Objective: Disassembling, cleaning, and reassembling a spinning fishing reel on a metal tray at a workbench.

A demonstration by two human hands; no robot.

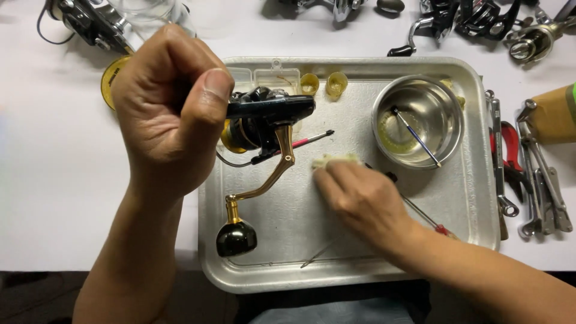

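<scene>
My left hand (168, 111) is closed around the stem of a black and gold fishing reel (264, 120), holding it above a metal tray (462, 210). The reel's gold crank arm hangs down to a round black knob (236, 237). My right hand (363, 201) rests on the tray just right of the reel, fingers pinched on a small pale cloth pad (333, 159). A thin red and black brush (312, 140) lies behind the reel.
A steel bowl (441, 99) with yellowish liquid and a thin brush stands at the tray's back right. A clear small box (273, 77) and two yellow caps sit at the tray's back. Wrenches and red-handled pliers (510, 153) lie to the right. More reels line the far edge.
</scene>
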